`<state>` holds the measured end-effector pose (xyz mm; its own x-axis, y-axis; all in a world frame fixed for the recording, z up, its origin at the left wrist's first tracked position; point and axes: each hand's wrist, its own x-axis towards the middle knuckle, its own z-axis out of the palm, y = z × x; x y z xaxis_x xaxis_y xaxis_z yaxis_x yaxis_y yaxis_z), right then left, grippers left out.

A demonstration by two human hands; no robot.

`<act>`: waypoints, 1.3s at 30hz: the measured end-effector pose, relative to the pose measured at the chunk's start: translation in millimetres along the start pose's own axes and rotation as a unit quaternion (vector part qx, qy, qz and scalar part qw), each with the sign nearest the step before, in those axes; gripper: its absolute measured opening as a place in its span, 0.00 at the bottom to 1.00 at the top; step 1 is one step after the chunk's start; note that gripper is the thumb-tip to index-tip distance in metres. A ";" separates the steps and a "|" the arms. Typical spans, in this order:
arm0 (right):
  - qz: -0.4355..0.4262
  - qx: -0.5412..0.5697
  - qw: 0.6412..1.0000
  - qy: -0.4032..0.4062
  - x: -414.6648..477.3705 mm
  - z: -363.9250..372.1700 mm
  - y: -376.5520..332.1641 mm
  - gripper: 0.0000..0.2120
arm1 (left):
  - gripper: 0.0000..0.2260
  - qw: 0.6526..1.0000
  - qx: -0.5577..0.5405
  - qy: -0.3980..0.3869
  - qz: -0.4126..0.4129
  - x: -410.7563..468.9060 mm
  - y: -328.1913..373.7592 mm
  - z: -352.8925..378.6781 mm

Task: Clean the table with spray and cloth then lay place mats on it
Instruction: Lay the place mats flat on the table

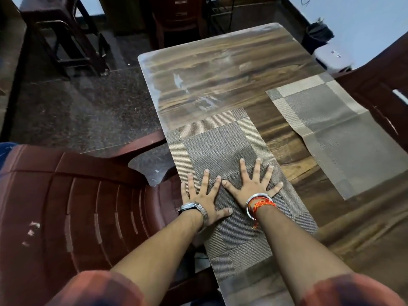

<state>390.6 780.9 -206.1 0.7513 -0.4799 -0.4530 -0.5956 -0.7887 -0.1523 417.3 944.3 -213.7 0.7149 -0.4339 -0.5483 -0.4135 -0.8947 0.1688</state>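
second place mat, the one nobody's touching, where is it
In the head view the second place mat lies along the table's right edge, beside a brown chair.

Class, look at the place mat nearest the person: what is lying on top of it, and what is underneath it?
On the near place mat both hands lie flat, fingers spread: left hand and right hand. Under it is the wooden table; the part it covers cannot be seen.

Both arms reach forward, left hand [202,196] and right hand [254,184] flat, palms down, fingers splayed.
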 end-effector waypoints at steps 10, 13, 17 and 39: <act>-0.002 -0.006 1.000 0.013 2.6 4.9 1.8 0.44 | 0.46 0.999 -0.017 0.030 0.015 -2.4 -3.6 2.5; -0.001 -0.003 1.000 0.018 2.4 5.6 1.7 0.44 | 0.45 0.998 -0.023 0.062 0.018 -5.3 -6.0 9.8; -0.002 -0.005 1.000 0.021 2.9 5.9 1.4 0.44 | 0.43 0.997 -0.021 0.078 0.012 -6.1 -7.1 15.6; -0.001 0.033 0.990 0.137 -26.0 12.3 11.7 0.46 | 0.45 0.996 -0.046 0.079 0.009 -10.9 -18.6 -31.2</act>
<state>360.6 788.9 -206.9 0.7958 -0.5722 -0.1981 -0.6048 -0.7672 -0.2138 434.8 962.4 -185.3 0.7910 -0.4539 -0.4102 -0.3780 -0.8898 0.2557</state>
